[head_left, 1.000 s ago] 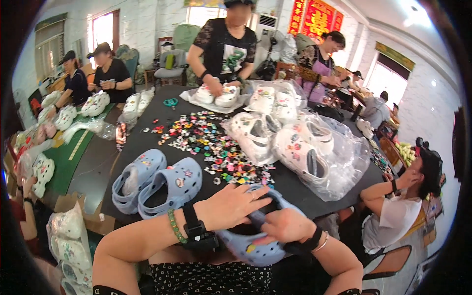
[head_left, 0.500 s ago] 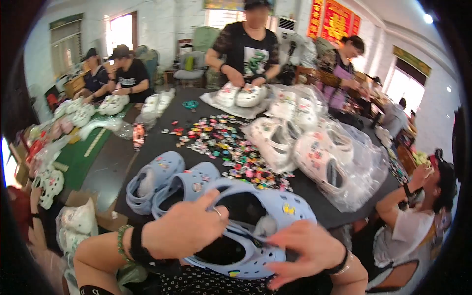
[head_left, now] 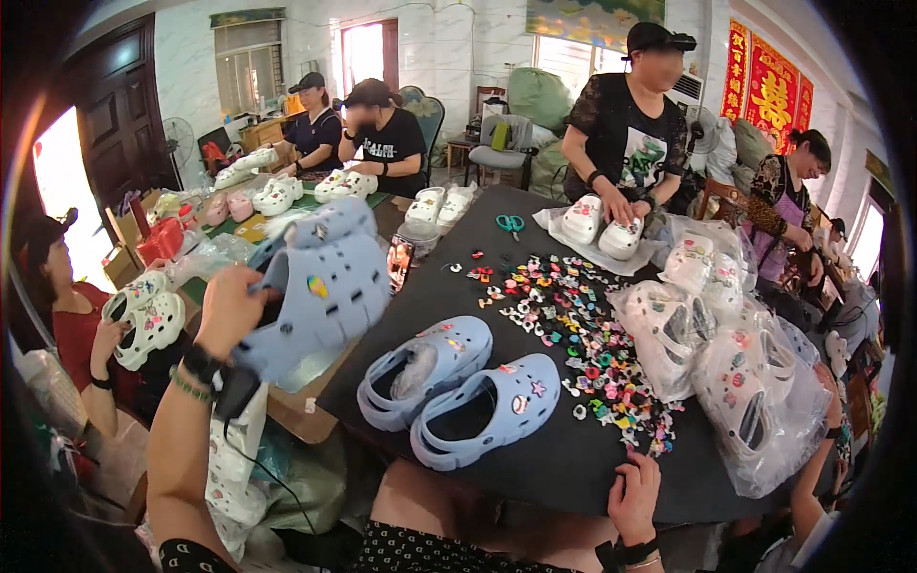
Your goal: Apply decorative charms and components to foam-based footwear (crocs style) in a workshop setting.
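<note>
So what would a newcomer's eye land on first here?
Probably the light-blue clogs raised at left in the person's left hand, with a matching pair on the dark table, front and centre. Next, the multicoloured heap of small charms mid-table, then the white clogs in clear plastic to its right.

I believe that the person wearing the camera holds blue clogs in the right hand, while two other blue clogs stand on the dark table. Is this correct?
Not quite: the head view shows the left hand holding the blue clogs. The two other blue clogs do stand on the dark table.
</note>
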Available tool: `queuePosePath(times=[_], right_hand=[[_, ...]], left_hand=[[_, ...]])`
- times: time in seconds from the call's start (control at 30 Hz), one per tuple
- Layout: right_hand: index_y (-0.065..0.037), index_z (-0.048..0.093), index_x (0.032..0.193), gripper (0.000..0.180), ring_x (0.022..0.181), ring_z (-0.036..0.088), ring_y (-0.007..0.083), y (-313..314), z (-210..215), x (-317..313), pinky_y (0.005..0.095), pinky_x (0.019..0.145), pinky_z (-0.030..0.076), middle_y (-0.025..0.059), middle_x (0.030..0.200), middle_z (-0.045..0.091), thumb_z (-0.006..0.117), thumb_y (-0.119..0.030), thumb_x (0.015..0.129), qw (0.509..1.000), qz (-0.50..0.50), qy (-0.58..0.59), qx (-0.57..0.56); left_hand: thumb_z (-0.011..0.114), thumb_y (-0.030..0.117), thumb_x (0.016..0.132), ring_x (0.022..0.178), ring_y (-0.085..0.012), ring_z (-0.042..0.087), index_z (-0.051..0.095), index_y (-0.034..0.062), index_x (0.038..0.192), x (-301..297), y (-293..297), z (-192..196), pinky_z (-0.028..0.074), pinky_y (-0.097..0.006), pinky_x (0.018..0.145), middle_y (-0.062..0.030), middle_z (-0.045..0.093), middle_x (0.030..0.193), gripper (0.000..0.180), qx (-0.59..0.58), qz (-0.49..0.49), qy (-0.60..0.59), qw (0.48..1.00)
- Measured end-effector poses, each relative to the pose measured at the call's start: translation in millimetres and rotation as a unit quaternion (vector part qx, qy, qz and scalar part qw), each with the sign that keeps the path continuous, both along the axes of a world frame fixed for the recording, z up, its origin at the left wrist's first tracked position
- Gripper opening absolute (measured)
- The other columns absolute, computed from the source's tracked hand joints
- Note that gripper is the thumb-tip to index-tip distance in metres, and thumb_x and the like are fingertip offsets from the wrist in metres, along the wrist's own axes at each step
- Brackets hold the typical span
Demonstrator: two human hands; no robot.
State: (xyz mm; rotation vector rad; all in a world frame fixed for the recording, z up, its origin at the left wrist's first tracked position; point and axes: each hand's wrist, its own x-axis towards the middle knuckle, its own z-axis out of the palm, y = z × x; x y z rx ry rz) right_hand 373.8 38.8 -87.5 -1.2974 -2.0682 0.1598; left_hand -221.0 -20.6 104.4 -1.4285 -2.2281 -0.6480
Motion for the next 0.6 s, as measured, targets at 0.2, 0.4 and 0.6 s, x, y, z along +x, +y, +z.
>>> queuePosePath(times=[0.2,0.4,0.6], right_hand=[[-0.003,0.058,0.095,0.019,0.102,0.055,0.0368,2,5,-11,0.0475,0.09,0.042,0.0145,0.108,0.059,0.056,0.003,0.077,0.996,-0.003,-0.059,0.073],[-0.005,0.059,0.096,0.02,0.097,0.057,0.0334,0,-5,1,0.0446,0.083,0.042,0.0122,0.106,0.062,0.057,0.002,0.077,0.996,-0.021,-0.064,0.066],[-0.005,0.061,0.097,0.023,0.102,0.058,0.0327,2,-10,2,0.046,0.086,0.043,0.0106,0.11,0.063,0.06,0.0,0.075,0.995,-0.018,-0.053,0.077]], left_hand=[[0.08,0.032,0.076,0.106,-0.0355,0.063,0.072,0.0012,0.104,-157,84,-26,0.048,-0.045,0.092,-0.0201,0.068,0.111,0.042,0.179,0.104,0.035,0.978],[0.073,0.024,0.083,0.111,-0.0345,0.063,0.073,0.0038,0.1,-19,116,-33,0.048,-0.041,0.095,-0.0189,0.069,0.114,0.027,0.153,-0.106,-0.034,0.982],[0.067,0.005,0.088,0.095,-0.0147,0.064,0.068,0.001,0.107,152,49,-12,0.051,-0.029,0.084,-0.0071,0.068,0.107,0.019,0.059,-0.273,-0.234,0.931]])
